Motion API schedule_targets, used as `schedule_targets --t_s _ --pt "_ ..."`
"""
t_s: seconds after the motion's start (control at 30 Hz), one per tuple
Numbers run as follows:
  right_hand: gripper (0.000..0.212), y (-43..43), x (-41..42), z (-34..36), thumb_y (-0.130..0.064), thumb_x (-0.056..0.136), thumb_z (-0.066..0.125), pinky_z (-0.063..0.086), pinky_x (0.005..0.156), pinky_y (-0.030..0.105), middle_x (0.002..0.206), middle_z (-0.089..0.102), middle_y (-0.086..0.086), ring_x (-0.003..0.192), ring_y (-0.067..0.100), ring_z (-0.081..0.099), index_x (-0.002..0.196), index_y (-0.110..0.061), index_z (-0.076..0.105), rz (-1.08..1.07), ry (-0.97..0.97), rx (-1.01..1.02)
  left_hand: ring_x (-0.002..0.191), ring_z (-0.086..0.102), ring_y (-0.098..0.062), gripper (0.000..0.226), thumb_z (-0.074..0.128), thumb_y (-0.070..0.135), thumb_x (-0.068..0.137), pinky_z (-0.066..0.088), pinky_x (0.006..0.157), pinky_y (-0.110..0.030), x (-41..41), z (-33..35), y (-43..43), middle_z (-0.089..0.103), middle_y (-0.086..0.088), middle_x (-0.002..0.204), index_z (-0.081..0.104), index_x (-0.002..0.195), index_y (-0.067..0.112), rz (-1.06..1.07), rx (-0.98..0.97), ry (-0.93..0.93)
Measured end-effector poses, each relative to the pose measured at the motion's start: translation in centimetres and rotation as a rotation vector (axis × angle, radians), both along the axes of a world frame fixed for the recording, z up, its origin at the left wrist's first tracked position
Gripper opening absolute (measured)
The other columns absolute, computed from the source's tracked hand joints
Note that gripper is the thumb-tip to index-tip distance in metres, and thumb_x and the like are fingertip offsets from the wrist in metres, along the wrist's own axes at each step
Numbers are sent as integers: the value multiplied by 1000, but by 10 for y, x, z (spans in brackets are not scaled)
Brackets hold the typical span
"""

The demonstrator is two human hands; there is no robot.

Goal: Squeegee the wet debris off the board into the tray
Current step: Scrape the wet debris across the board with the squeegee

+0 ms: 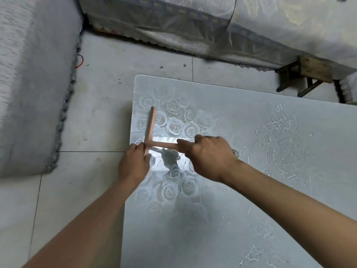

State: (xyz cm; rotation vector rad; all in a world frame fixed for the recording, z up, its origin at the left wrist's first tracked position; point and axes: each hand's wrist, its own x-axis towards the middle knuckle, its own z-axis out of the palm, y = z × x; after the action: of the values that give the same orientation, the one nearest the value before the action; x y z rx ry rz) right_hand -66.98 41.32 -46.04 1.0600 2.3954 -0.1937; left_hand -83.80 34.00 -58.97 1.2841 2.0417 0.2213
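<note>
A pink T-shaped squeegee (pixel 151 124) lies on the grey board (pixel 231 190) near its left edge, blade running along that edge. My right hand (pixel 208 155) grips the squeegee's handle from above. My left hand (pixel 135 161) rests at the board's left edge, fingers touching the near end of the blade. White rose patterns cover the board's left part. Puddles of water with small white specks (pixel 280 136) spread over the right part. No tray is in view.
The board lies over a white tiled floor (pixel 92 117). A grey fabric-covered sofa (pixel 29 84) stands at the left and covered furniture (pixel 212 26) at the back. A small wooden stool (pixel 307 74) sits at the back right.
</note>
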Motion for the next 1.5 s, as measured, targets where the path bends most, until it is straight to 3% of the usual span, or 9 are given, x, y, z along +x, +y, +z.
schedule_targets --t_s 0.2,0.37,0.57,0.9,1.07,1.2,1.33,1.5 --pt "28 12 33 -21 -25 95 46 21 50 29 80 39 3 66 28 42 123 -24 46 -29 96 -66 94 59 -39 25 59 24 91 47 75 -42 24 -5 15 56 -18 104 65 103 3 95 4 158" --pt "32 18 78 -34 -23 93 48 25 52 31 79 37 3 65 29 40 125 -26 43 -97 178 -57 94 59 -36 26 56 28 92 47 76 -42 60 -6 37 57 -15 102 66 108 9 70 41 218" --pt "33 37 177 -43 -43 95 38 31 57 32 79 43 3 79 33 58 124 -31 45 -224 266 -8 103 58 -31 31 49 38 96 46 80 -40 149 -9 85 57 -9 109 63 116 19 -46 88 253" --pt "35 15 346 -36 -46 99 29 34 56 31 80 49 -2 80 27 60 133 -44 37 -375 262 22 104 59 -24 32 54 39 94 46 84 -35 311 -6 94 60 -5 108 60 122 25 -284 47 213" --pt "32 -5 310 -20 -50 98 30 35 54 31 77 53 -1 73 28 60 122 -41 48 -329 393 40 89 63 -21 31 56 51 90 50 74 -35 261 19 59 64 0 93 68 107 29 -99 79 51" --pt "33 -6 253 -24 -40 96 40 36 60 33 88 58 5 81 32 60 128 -35 46 -281 470 -12 84 66 -24 40 55 57 84 53 74 -39 193 29 26 69 -2 93 72 102 26 1 222 -20" --pt "47 -22 169 -38 -18 91 45 31 64 33 99 56 12 87 34 58 136 -32 41 -186 493 -133 85 67 -32 24 60 33 92 54 77 -40 122 26 -7 69 -12 96 72 106 17 55 127 82" --pt "52 -31 138 -54 -10 90 45 29 64 32 102 50 14 87 35 56 139 -29 40 -176 446 -266 82 64 -34 22 57 26 94 50 73 -38 108 7 -25 67 -15 93 72 103 13 187 55 147"
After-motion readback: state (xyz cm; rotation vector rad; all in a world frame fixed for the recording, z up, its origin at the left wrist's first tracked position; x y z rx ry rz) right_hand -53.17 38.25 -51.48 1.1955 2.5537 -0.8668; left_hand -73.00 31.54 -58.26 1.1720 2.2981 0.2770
